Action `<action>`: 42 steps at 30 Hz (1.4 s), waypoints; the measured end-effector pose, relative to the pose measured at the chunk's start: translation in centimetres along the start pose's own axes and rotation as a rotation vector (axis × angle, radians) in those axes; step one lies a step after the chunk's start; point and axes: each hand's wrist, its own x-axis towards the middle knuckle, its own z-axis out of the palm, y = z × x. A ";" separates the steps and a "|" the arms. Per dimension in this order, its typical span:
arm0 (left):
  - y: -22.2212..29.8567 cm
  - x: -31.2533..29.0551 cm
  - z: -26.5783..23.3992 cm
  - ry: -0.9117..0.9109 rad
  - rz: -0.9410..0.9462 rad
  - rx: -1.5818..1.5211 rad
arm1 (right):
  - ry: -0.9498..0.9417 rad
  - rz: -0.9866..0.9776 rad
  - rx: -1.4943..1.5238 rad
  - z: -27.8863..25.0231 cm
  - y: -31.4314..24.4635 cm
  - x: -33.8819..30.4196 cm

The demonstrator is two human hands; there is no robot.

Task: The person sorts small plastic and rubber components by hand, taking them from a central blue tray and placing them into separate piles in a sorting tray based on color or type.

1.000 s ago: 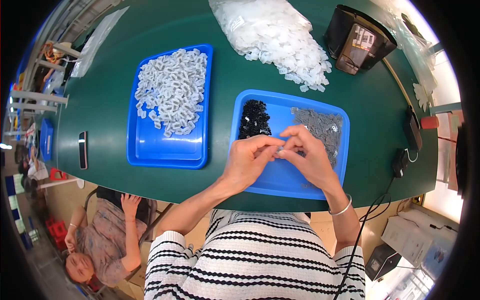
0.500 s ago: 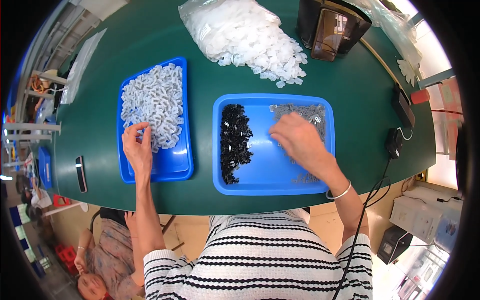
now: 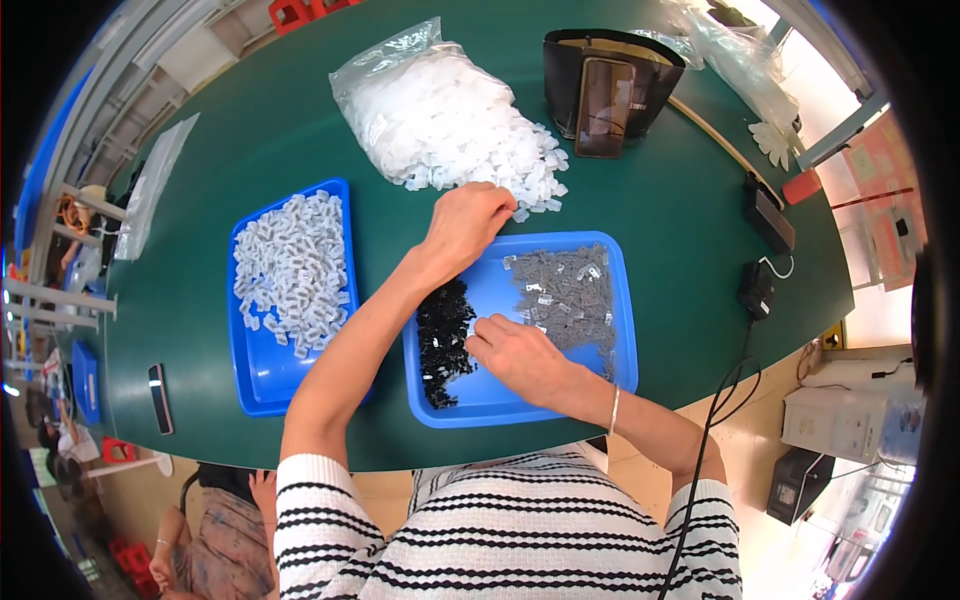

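Note:
My left hand (image 3: 465,228) reaches across to the near edge of a heap of small translucent white plastic pieces (image 3: 440,125) spilling from a clear bag. Its fingertips are pinched together at the outermost pieces; whether one is between them is hidden. Over the blue tray (image 3: 500,412) in front of me, my right hand (image 3: 522,360) has its fingers closed beside the small black parts (image 3: 438,330). What those fingers hold, if anything, cannot be made out. Small grey parts (image 3: 565,295) fill the tray's right side.
A second blue tray (image 3: 265,385) at the left holds pale assembled-looking pieces (image 3: 295,265). Behind stand a black container (image 3: 650,85) and a phone (image 3: 605,105) leaning on it. Another phone (image 3: 160,398) lies far left. Black adapters (image 3: 768,218) and cables are at the right. Another person (image 3: 225,535) sits lower left.
My left hand has left the left tray and moved right and away to the white heap. My right hand has shifted from the grey parts to the black ones. The whole view has shifted slightly.

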 end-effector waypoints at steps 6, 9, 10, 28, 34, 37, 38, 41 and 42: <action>0.2 1.8 3.1 -0.118 -0.067 0.219 | 0.003 0.003 0.065 -0.2 0.6 -0.5; -0.5 1.6 3.6 0.000 0.004 0.222 | 0.045 0.046 0.154 -0.4 0.8 -0.2; -0.6 1.6 3.8 -0.002 -0.023 0.216 | 0.024 0.039 0.169 -0.3 0.9 -0.2; 3.8 -10.5 -5.8 0.120 -0.485 -0.961 | 0.153 0.577 1.397 -3.4 1.3 -0.4; 5.3 -14.9 -4.0 0.034 -0.710 -1.183 | 0.216 0.593 1.239 -3.2 0.1 -0.2; 6.0 -14.7 -3.6 0.158 -0.790 -1.290 | 0.257 0.614 1.176 -3.2 -0.4 -0.4; 6.2 -14.4 -3.2 0.160 -0.784 -1.287 | 0.260 0.608 1.175 -3.1 -0.6 -0.6; 6.7 -14.5 -1.3 0.391 -0.652 -1.255 | 0.329 0.614 1.168 -2.9 -1.3 -0.4; 7.1 -14.4 -1.1 0.382 -0.651 -1.257 | 0.382 0.566 1.144 -2.8 -1.6 -0.3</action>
